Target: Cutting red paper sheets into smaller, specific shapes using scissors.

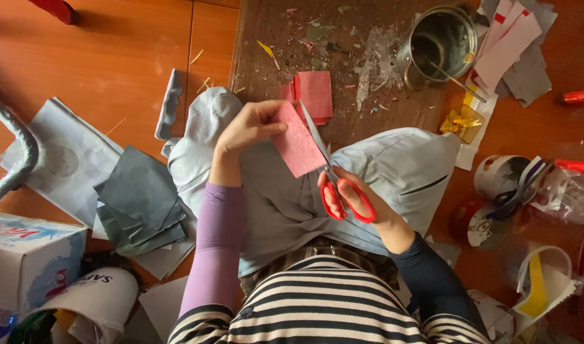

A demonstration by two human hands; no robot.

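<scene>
Left hand [250, 127]: fingers pinch pink sheet [298, 146] above lap | Right hand [362, 200]: fingers clenched in red scissors [343, 191], blades at sheet's right edge, tips hard to make out | Pink stack [314, 95] on board, partly hidden | Tin [435, 48] cut off at top

You sit on an orange-brown floor [100, 57] with a dark wooden board [273, 38] ahead. On the board lie a metal can [438, 41] and pink squares [314, 92]; dark grey sheets [142, 200] lie on the floor.
</scene>
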